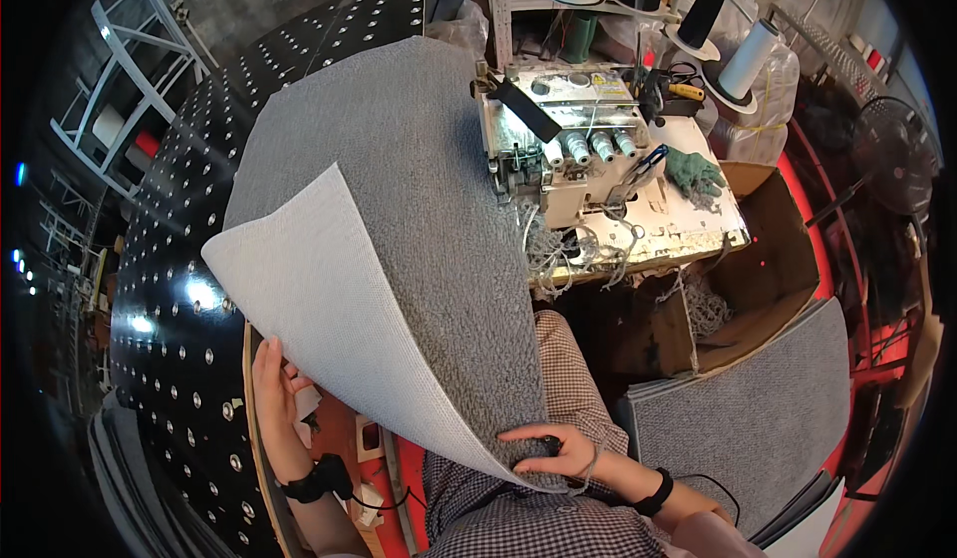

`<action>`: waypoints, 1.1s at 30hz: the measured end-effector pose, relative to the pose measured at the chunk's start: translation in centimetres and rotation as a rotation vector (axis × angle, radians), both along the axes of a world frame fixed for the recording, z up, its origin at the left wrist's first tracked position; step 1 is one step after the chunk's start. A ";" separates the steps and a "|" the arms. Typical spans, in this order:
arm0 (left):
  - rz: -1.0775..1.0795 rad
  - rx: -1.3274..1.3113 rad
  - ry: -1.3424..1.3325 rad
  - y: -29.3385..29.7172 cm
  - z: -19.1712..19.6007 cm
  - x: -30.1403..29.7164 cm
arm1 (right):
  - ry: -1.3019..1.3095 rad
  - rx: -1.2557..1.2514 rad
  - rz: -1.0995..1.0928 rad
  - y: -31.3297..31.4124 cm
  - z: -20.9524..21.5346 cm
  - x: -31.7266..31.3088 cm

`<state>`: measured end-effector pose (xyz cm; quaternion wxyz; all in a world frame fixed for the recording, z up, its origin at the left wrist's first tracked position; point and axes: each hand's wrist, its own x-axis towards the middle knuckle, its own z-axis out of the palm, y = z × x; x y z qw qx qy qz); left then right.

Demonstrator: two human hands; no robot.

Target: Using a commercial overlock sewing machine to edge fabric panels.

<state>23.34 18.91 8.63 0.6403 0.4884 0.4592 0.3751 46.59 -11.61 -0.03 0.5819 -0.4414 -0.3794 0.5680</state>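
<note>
Touching grey carpet (429,229); cardboard box (783,244) contains tangled yarn (709,311).

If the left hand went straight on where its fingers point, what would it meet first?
Likely the mat's pale flap, just ahead of the left hand; whether they already touch is unclear.
</note>
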 end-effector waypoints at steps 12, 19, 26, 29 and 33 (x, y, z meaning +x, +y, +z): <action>-0.194 -0.064 -0.257 6.9 -0.6 4.4 | -0.108 0.061 -0.073 5.9 0.3 4.6; -0.179 -0.155 -0.101 10.2 1.0 8.8 | -0.227 0.056 -0.101 10.6 0.4 6.8; -0.123 -0.133 -0.193 15.3 -0.1 11.4 | -0.331 0.072 -0.133 14.4 1.4 8.9; -0.099 -0.234 -0.275 17.1 -1.0 12.9 | -0.471 0.073 -0.300 15.3 1.4 10.4; -0.110 -0.178 -0.271 19.0 -1.5 14.5 | -0.358 -0.048 -0.487 15.9 1.1 11.1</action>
